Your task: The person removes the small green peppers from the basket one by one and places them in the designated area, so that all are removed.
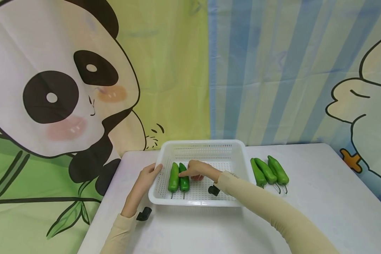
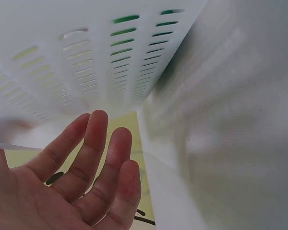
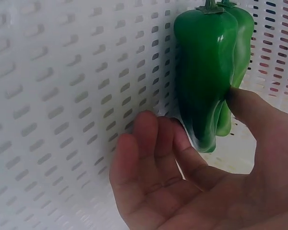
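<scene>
A white plastic basket [image 1: 201, 202] with slotted walls stands on the table. Two green peppers lie side by side in its left part: a lighter pepper [image 1: 173, 178] and a darker pepper [image 1: 184, 184], stems towards the near side. My right hand [image 1: 198, 170] reaches into the basket and pinches the darker pepper [image 3: 204, 67] between thumb and index finger; its other fingers are loosely bent near the slotted floor. At the left rim, my left hand [image 1: 147, 176] holds the basket, thumb over the edge and fingers [image 2: 93, 139] along the outside of the wall.
Right of the basket, several more green peppers [image 1: 274, 173] lie on the white table [image 1: 317, 201]. A printed curtain [image 1: 241, 70] hangs behind the table's far edge. Black wrist cameras [image 1: 144, 214] are strapped at both wrists.
</scene>
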